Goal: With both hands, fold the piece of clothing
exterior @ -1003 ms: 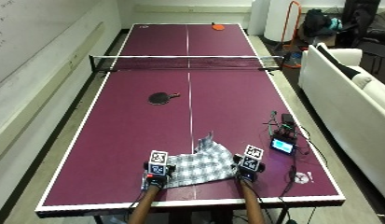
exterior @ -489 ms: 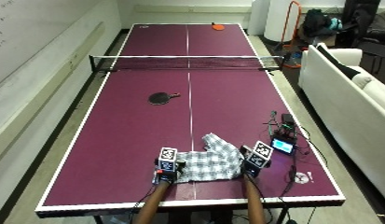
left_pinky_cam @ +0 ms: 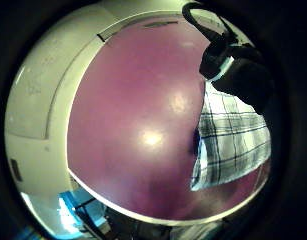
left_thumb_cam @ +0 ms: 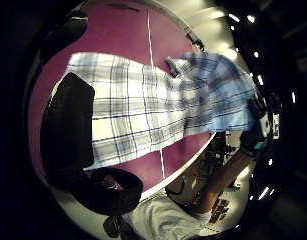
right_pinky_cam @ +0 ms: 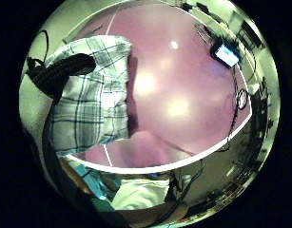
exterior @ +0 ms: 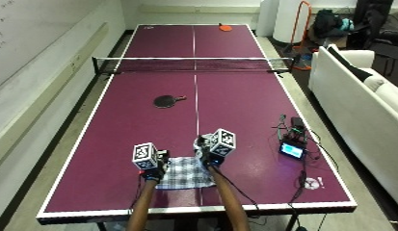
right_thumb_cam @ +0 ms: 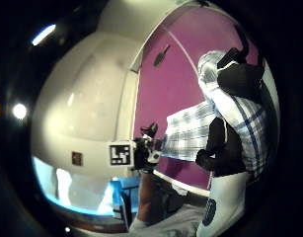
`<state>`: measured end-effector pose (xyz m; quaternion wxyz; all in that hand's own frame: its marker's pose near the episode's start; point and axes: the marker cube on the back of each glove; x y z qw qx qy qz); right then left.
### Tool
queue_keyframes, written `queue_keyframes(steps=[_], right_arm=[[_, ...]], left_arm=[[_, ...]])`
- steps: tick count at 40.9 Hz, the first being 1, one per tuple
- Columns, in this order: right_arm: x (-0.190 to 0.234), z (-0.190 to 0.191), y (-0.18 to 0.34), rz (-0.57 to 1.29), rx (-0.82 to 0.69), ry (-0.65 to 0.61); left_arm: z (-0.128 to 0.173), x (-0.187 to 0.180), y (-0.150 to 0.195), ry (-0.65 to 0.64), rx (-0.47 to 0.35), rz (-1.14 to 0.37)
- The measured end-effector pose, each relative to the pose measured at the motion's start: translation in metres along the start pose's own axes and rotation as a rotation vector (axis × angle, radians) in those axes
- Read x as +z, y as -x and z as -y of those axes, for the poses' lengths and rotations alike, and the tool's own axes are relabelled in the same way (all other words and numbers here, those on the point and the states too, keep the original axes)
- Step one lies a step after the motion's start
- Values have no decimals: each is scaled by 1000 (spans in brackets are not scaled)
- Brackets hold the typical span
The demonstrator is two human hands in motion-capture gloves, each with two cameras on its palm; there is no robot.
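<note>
A plaid blue-and-white piece of clothing point(exterior: 182, 174) lies bunched near the front edge of the purple table-tennis table point(exterior: 250, 110). My left hand point(exterior: 152, 167) grips its left edge; the cloth point(left_pinky_cam: 233, 145) hangs from those fingers above the table. My right hand point(exterior: 208, 155) is close beside the left, holding the other side slightly raised over the garment. In the right palm views a curled finger wraps over the plaid cloth point(right_pinky_cam: 93, 104) and the fabric point(right_thumb_cam: 190, 131) drapes around the fingers. The left thumb side view shows the cloth point(left_thumb_cam: 143, 110) stretched between both hands.
A black paddle point(exterior: 165, 101) lies mid-table, beyond the hands. The net point(exterior: 192, 64) crosses the table further off, with a red paddle point(exterior: 225, 28) at the far end. A small screen device point(exterior: 293, 149) with cables sits right of the hands. A white sofa point(exterior: 359, 96) flanks the table.
My right hand has swung left toward the left hand, carrying its side of the cloth. The garment, spread wide before, now looks narrower and doubled.
</note>
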<state>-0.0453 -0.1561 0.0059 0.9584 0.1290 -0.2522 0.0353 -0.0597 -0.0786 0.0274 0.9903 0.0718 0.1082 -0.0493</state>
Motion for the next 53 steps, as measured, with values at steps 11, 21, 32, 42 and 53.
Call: queue_keyframes(steps=[11,21,32,42,53], right_arm=[[36,-100,137,-31,-139,287],[58,-122,140,27,-212,505],[-20,-75,58,-300,-293,234],[-59,-39,-36,-662,-161,151],[-113,-65,-60,-603,-31,151]], left_arm=[[-7,-5,55,-13,-96,-65],[-7,3,59,4,-95,-77],[0,6,23,-15,-9,-34],[-1,7,-5,13,71,107],[-9,-7,-27,17,101,152]])
